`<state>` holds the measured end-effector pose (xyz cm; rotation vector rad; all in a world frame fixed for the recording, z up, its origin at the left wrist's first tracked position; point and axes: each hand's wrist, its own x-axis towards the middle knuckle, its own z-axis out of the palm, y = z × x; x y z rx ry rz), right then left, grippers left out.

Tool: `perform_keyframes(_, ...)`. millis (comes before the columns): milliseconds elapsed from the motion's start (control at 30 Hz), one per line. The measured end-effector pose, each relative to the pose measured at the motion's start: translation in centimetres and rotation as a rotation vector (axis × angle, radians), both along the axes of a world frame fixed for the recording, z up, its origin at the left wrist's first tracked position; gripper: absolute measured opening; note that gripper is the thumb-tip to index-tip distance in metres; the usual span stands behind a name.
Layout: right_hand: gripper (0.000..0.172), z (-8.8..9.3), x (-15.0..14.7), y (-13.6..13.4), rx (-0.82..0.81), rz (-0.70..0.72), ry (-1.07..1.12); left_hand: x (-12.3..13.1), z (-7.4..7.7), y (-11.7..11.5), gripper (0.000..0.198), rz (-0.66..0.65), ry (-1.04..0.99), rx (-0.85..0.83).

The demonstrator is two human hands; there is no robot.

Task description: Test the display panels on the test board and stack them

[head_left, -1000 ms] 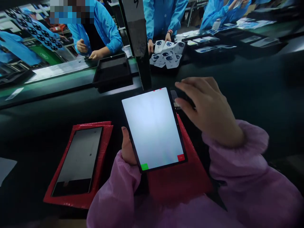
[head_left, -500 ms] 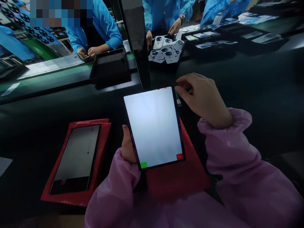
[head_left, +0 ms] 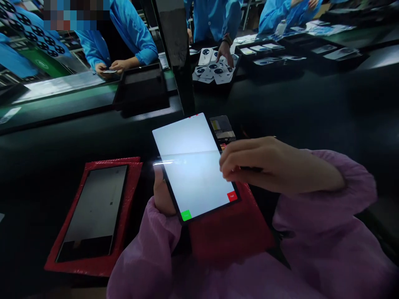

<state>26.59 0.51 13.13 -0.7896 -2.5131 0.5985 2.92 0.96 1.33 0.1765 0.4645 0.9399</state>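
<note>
My left hand grips the lower left edge of a lit tablet, holding it tilted above a red pouch. Its white screen shows a green square at bottom left and a red square at bottom right. My right hand hovers over the tablet's right edge, fingers curled together near the screen, a little blurred. A small dark part lies on the table just beyond the tablet. Pink sleeves cover both my arms.
A second, dark tablet lies on another red pouch at left. Behind stand a black tray, a dark post, a pile of white phone backs and people in blue coats at a conveyor.
My right hand has come down from beyond the tablet's top right corner to its right edge, uncovering the small dark part. The tablet has shifted slightly left.
</note>
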Motion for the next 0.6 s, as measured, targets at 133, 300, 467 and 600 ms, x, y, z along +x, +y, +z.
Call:
perform_keyframes(133,0.013,0.7,1.3,-0.8,-0.051,0.072,-0.048,-0.9,-0.8,0.3,0.089,-0.052,-0.051,0.039)
perform_keyframes(300,0.017,1.0,2.5,-1.0,-0.095,0.059,-0.152,-1.1,-1.0,0.3,0.098,-0.073,-0.087,0.056)
perform_keyframes(467,0.02,1.5,2.8,-1.2,-0.247,0.137,-0.236,-0.6,-0.6,-0.4,0.098,-0.077,-0.04,0.052)
perform_keyframes(600,0.017,1.8,2.9,-1.3,-0.278,0.179,-0.27,-0.6,-0.5,-0.5,0.091,-0.103,-0.055,0.113)
